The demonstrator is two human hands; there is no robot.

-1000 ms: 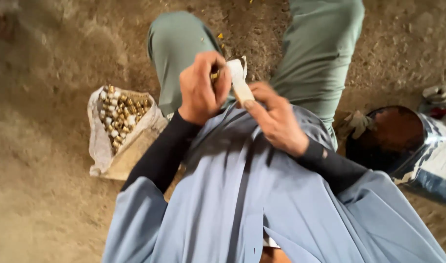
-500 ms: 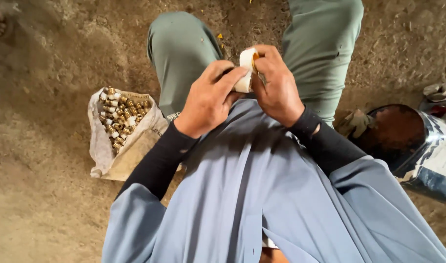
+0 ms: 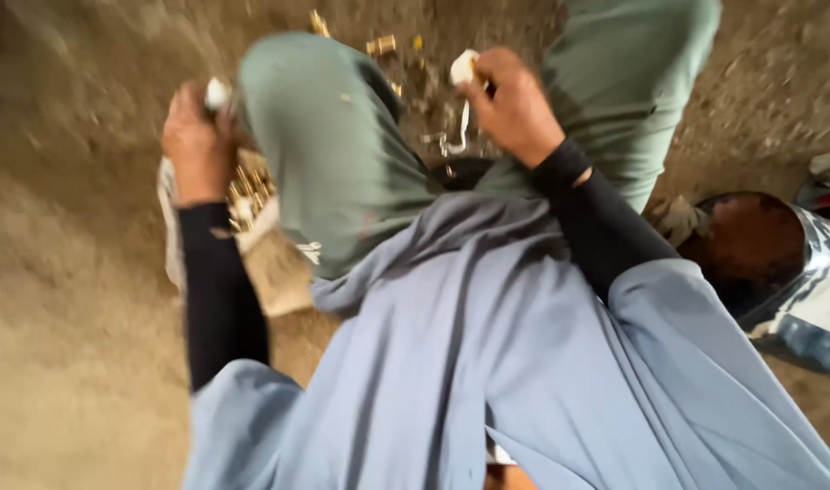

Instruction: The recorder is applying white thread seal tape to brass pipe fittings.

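Left hand clenched on small white piece at fingertips, directly above sack of brass fittings. Right hand grasping white tape roll, loose strip hanging at 6 o'clock. Open dirt floor at 9 o'clock; dark bucket at 3 o'clock.

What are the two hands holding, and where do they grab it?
The left hand pinches a small white piece at its fingertips, over the bag of brass fittings. The right hand grips a white roll by its side, tape dangling.
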